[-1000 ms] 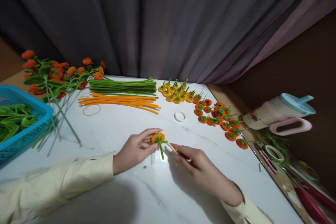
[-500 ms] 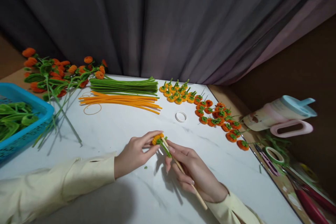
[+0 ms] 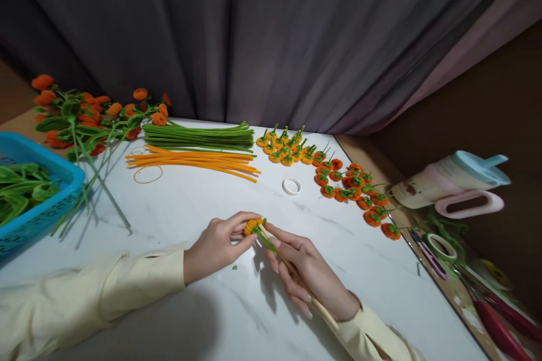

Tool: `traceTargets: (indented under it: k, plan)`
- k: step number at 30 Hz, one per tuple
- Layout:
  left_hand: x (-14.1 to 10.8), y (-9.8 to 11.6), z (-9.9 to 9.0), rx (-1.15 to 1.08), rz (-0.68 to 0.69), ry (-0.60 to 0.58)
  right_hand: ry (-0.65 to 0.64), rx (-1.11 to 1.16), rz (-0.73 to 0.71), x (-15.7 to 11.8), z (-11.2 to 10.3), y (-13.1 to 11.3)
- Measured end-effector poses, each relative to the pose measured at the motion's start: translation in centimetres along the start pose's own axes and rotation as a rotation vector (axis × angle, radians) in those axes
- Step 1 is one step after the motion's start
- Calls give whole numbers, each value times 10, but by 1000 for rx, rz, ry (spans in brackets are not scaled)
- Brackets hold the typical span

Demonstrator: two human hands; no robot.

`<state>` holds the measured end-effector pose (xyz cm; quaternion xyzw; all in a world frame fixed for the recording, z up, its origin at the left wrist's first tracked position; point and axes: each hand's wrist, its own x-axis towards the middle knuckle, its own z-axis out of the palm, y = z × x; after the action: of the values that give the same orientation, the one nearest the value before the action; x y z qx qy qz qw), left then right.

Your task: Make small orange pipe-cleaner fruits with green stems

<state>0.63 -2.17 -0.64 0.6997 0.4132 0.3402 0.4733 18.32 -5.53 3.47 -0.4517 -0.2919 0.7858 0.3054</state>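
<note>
Basket [image 3: 46, 212] holds leaves [image 3: 23, 192], apparently; left hand [image 3: 214, 247] pinches flower [image 3: 251, 227], right hand [image 3: 311, 268] grips stick [image 3: 325, 315]

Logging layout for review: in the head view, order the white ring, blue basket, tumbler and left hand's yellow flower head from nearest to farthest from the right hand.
1. Yellow flower head: in the left hand, just left of the right hand.
2. White ring: beyond both hands.
3. Tumbler: off to the right.
4. Blue basket: at the far left.
</note>
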Motion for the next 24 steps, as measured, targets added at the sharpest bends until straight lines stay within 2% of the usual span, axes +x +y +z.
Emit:
traceTargets:
  k: [11,19,24]
  plan:
    - [0,0,2,-52,-41,4,15,-222,-111,1,2,8]
    - [3,1,0,-185,-140,-37,28,-293,-146,3,3,11]
    - [4,-2,1,-252,-168,-47,115,-368,-153,2,7,18]
